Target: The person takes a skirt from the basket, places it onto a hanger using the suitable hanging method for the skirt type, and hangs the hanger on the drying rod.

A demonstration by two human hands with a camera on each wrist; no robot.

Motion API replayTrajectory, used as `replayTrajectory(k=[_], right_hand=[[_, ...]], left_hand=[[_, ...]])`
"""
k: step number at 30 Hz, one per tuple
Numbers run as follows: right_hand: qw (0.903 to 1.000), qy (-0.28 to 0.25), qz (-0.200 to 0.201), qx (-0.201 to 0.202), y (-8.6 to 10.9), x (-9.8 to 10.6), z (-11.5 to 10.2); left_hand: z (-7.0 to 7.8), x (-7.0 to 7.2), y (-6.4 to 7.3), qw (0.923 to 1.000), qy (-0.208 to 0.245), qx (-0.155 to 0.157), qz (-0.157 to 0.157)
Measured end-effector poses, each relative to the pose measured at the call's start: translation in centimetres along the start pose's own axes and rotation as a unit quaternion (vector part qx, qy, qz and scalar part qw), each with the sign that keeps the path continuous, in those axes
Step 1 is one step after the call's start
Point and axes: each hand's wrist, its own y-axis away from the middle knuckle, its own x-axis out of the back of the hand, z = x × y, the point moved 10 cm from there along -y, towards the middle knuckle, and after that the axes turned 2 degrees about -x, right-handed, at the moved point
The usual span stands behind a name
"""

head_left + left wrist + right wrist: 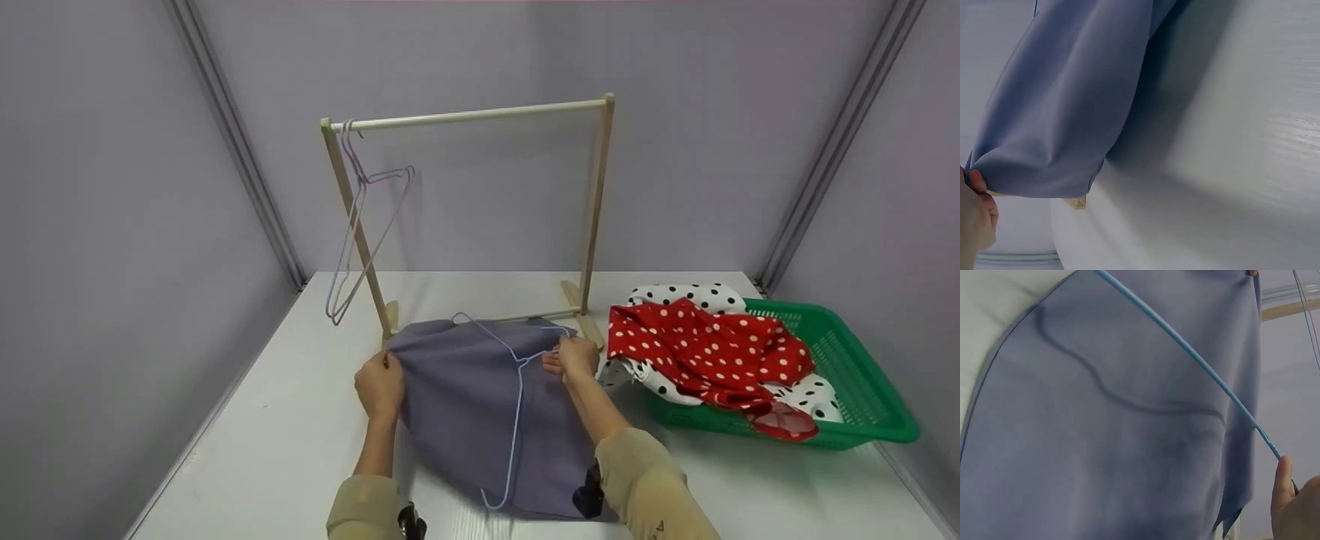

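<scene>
A grey-purple cloth [465, 405] is spread in front of the rack, its far part raised off the white table. My left hand [380, 384] grips its upper left edge, bunching the fabric; the left wrist view shows the thumb and fingers of that hand [981, 211] pinching a corner. Over the cloth lies a light blue wire hanger [515, 435], turned sideways with its hook toward the right. At the hook end, my right hand [576, 358] holds the hanger. In the right wrist view the hanger wire [1185, 346] runs diagonally across the cloth to the fingers.
Behind the cloth stands a wooden rack [480, 115]; wire hangers [351, 247] hang at its left end. To the right, a green basket [874, 390] holds red dotted fabric [705, 349] and white dotted fabric [694, 295], partly draped over the rim. Grey walls enclose the table [262, 450].
</scene>
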Motion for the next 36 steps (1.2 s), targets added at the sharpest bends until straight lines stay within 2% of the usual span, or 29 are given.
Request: replayTrajectory(k=[5, 8, 11, 14, 17, 19, 20, 22, 25, 28, 30, 31, 33, 36], right_hand=[[0.9991, -0.034, 0.023, -0.008, -0.5, 1.0, -0.3], [0.9987, -0.037, 0.035, -0.002, -0.5, 1.3, -0.6], [0.9989, -0.003, 0.044, 0.015, -0.2, 1.2, -1.2], [0.9962, 0.048, 0.059, 0.043, 0.1, 1.1, -2.0], [0.9918, 0.077, 0.07, 0.073, 0.2, 1.3, -2.7], [0.9901, 0.083, 0.072, 0.088, 0.3, 1.4, -3.0], [0.99, 0.083, 0.069, 0.091, 0.3, 1.4, -3.0], [0.9878, 0.097, 0.063, 0.104, 0.5, 1.2, -3.2], [0.9804, 0.132, 0.049, 0.138, 1.1, 0.2, -3.8], [0.9626, 0.175, 0.045, 0.202, 2.4, -1.3, -5.1], [0.9482, 0.191, 0.046, 0.249, 3.3, -2.1, -6.2], [0.9402, 0.201, 0.052, 0.27, 3.8, -2.4, -6.8], [0.9252, 0.213, 0.062, 0.308, 4.6, -2.8, -7.8], [0.9142, 0.218, 0.072, 0.334, 5.1, -2.9, -8.9]], left_hand=[[-0.4, 1.2, -0.1, 0.9991, -0.001, 0.009, 0.041], [-0.3, 1.5, 0.0, 0.9984, 0.0, 0.0, 0.056], [0.3, 1.7, 0.3, 0.9969, 0.011, -0.024, 0.074], [1.0, 2.2, 0.7, 0.9923, 0.036, -0.043, 0.11], [1.3, 2.8, 1.0, 0.9862, 0.056, -0.045, 0.149], [1.1, 3.0, 1.0, 0.9856, 0.057, -0.036, 0.155], [0.9, 2.9, 0.9, 0.9873, 0.051, -0.026, 0.148], [0.2, 2.3, 0.8, 0.993, 0.034, 0.0, 0.113], [-1.5, 0.5, 1.0, 0.9984, -0.02, 0.051, 0.015], [-2.9, -1.5, 1.9, 0.9884, -0.102, 0.071, -0.088], [-3.2, -2.5, 2.5, 0.9787, -0.147, 0.056, -0.132], [-3.2, -2.9, 2.8, 0.9747, -0.168, 0.041, -0.142], [-2.9, -3.3, 3.1, 0.9692, -0.198, 0.007, -0.147], [-2.2, -3.5, 3.3, 0.9609, -0.237, -0.046, -0.137]])
